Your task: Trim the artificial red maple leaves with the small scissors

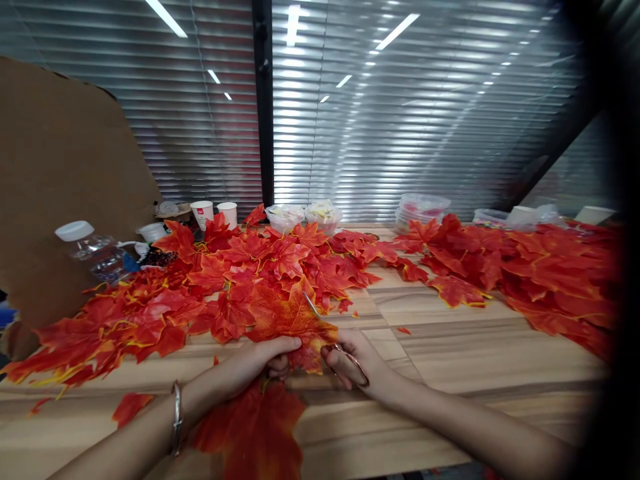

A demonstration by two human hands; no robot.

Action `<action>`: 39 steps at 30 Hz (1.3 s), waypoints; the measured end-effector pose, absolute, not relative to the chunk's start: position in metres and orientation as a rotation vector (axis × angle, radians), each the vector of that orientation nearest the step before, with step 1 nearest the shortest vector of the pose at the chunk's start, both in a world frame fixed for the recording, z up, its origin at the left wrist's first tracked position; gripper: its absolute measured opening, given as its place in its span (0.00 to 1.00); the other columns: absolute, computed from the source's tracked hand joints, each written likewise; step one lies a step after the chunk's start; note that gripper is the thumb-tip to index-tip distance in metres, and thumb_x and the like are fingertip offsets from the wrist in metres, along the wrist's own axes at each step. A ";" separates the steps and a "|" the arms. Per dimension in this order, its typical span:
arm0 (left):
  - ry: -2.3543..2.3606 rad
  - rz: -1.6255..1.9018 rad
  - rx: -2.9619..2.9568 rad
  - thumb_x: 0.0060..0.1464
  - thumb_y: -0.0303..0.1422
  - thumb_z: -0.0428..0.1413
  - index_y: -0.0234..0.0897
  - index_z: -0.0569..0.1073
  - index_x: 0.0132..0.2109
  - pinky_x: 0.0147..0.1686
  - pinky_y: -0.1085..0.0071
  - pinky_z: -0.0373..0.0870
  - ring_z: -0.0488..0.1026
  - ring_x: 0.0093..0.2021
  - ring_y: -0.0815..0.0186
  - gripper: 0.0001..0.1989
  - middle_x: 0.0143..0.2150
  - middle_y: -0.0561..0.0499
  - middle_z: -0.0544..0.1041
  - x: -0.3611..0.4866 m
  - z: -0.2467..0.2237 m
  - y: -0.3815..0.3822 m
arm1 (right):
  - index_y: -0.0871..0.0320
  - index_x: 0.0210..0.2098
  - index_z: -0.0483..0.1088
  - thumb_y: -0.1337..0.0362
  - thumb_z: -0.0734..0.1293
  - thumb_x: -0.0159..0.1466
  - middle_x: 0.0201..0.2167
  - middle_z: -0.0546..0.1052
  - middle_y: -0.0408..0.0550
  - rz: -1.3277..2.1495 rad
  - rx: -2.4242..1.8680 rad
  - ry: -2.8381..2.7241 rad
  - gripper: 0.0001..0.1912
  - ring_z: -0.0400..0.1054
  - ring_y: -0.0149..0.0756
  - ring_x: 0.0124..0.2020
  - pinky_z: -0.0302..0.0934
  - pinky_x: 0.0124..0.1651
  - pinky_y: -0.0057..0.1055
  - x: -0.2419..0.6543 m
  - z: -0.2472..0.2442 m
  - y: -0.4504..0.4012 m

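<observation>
My left hand (277, 353) is closed on an orange-red artificial maple leaf (285, 313), thumb on top. In my right hand (357, 360) is a pair of scissors (353, 360), fingers through the handles. One scissor blade lies across the upper face of the leaf, near its right side; the other blade is hidden. Below my left hand hangs or lies another large red maple leaf (260, 427); whether that hand also holds it I cannot tell.
Red leaf piles (165, 307) spread across the left and middle of the wooden table (410, 413), with another pile (540, 267) at right. Paper cups (203, 215), plastic tubs (285, 217) and a clear bottle (95, 250) stand behind. Cardboard (65, 153) rises at left.
</observation>
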State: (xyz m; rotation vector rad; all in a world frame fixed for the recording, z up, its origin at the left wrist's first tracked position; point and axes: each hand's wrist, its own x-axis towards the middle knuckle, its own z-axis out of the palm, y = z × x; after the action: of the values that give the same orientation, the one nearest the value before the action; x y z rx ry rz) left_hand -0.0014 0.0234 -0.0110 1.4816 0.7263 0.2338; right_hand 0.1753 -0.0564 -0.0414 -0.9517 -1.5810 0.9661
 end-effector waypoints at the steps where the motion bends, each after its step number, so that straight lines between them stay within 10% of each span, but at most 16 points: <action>1: 0.663 0.220 1.479 0.51 0.46 0.48 0.38 0.53 0.16 0.24 0.70 0.49 0.48 0.20 0.71 0.23 0.16 0.57 0.52 -0.001 -0.012 0.022 | 0.61 0.25 0.59 0.41 0.57 0.57 0.14 0.56 0.36 0.957 -0.946 -1.570 0.26 0.50 0.21 0.12 0.45 0.14 0.19 0.175 -0.042 -0.057; 13: 0.578 0.034 1.803 0.56 0.51 0.34 0.36 0.56 0.18 0.29 0.72 0.56 0.56 0.22 0.71 0.28 0.18 0.54 0.59 0.004 -0.005 0.009 | 0.63 0.39 0.66 0.39 0.49 0.60 0.28 0.70 0.51 0.871 -0.960 -1.551 0.34 0.64 0.38 0.33 0.62 0.37 0.33 0.174 -0.043 -0.064; 39: 0.525 0.247 1.457 0.55 0.51 0.37 0.37 0.50 0.16 0.30 0.69 0.56 0.54 0.20 0.70 0.27 0.15 0.55 0.55 0.000 -0.008 0.014 | 0.61 0.27 0.60 0.39 0.49 0.60 0.16 0.62 0.41 0.846 -1.026 -1.702 0.30 0.56 0.26 0.16 0.49 0.19 0.22 0.174 -0.043 -0.057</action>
State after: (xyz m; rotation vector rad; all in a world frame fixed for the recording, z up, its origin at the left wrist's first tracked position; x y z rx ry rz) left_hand -0.0002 0.0137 -0.0075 1.4572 0.5252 0.2470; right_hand 0.1740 -0.0565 -0.0433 -1.0262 -1.7024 0.8462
